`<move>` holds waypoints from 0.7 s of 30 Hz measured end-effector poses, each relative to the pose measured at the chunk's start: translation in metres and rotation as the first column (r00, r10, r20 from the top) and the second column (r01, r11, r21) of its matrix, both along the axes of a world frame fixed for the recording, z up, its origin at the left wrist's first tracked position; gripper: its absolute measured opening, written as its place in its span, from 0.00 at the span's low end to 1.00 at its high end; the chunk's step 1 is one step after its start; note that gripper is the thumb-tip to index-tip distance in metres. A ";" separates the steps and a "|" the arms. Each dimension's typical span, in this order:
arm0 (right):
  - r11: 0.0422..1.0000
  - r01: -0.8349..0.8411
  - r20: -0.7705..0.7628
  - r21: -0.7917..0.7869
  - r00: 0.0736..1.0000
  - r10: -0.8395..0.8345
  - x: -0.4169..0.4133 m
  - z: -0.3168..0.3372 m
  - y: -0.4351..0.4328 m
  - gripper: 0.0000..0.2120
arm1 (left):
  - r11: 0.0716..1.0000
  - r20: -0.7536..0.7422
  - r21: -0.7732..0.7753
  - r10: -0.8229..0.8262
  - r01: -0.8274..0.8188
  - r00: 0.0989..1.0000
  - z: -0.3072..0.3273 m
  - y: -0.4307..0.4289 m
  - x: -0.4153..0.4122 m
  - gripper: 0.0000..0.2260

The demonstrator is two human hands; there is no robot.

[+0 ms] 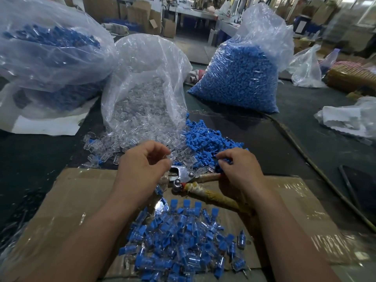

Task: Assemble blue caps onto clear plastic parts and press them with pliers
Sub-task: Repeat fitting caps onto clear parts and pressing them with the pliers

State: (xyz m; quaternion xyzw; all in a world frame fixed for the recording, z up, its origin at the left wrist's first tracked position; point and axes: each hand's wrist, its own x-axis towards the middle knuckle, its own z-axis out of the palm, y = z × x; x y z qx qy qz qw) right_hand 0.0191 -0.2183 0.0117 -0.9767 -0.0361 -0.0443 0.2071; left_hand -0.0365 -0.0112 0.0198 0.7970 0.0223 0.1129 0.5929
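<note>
A: Left hand (142, 165)?
B: Just left of the pliers (183, 178), over their metal head. Fingers curled, thumb and forefinger pinching one clear plastic part (172, 156).
A: Right hand (240, 171)?
B: Just right of the pliers' pivot. Fingers (223, 162) curled down around a few blue caps (203, 137) at the near edge of the loose heap, which lies just behind the pliers. One taped handle runs under that palm; can't tell if it's gripped.
A: Pliers themselves?
B: Lying on the far edge of a cardboard sheet (71, 196), head to the left, handles wrapped in yellowish tape and spread apart.
A: Other clear stock?
B: Spilled pile of clear pieces (114, 143) behind-left of the pliers, coming out of an open clear bag (142, 88).
A: Finished ones?
B: Heap of assembled pieces (183, 241), blue inside clear, in front of the pliers on the cardboard.
A: Background?
B: Full bag of blue caps (240, 72) well behind-right of the pliers, another blue-filled bag (50, 47) far behind-left. Dark worktop (305, 129) under all of it.
</note>
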 end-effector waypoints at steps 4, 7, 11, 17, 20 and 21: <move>0.993 0.010 -0.053 -0.121 0.998 -0.017 0.004 -0.004 0.006 0.12 | 1.000 -0.018 -0.011 -0.012 0.012 1.000 0.000 -0.001 0.000 0.13; 0.987 0.024 -0.077 -0.160 0.996 -0.037 0.005 -0.004 0.010 0.11 | 0.997 -0.058 -0.075 -0.031 0.027 0.998 0.000 -0.001 0.001 0.13; 0.992 0.043 -0.099 -0.120 0.994 -0.055 0.004 -0.002 0.011 0.07 | 0.983 -0.091 -0.176 -0.062 0.045 0.994 0.002 -0.001 0.001 0.10; 0.997 -0.010 -0.083 -0.070 0.997 0.004 0.001 0.000 0.013 0.03 | 0.980 -0.077 -0.192 -0.076 0.060 0.994 0.002 -0.001 0.000 0.10; 1.000 -0.025 -0.061 -0.020 0.998 0.024 0.000 -0.002 0.013 0.04 | 0.977 -0.073 -0.200 -0.094 0.078 0.993 0.002 -0.001 0.001 0.09; 1.000 -0.027 -0.051 -0.008 0.998 0.027 0.000 -0.003 0.012 0.04 | 0.976 -0.071 -0.203 -0.097 0.081 0.993 0.003 -0.001 0.001 0.09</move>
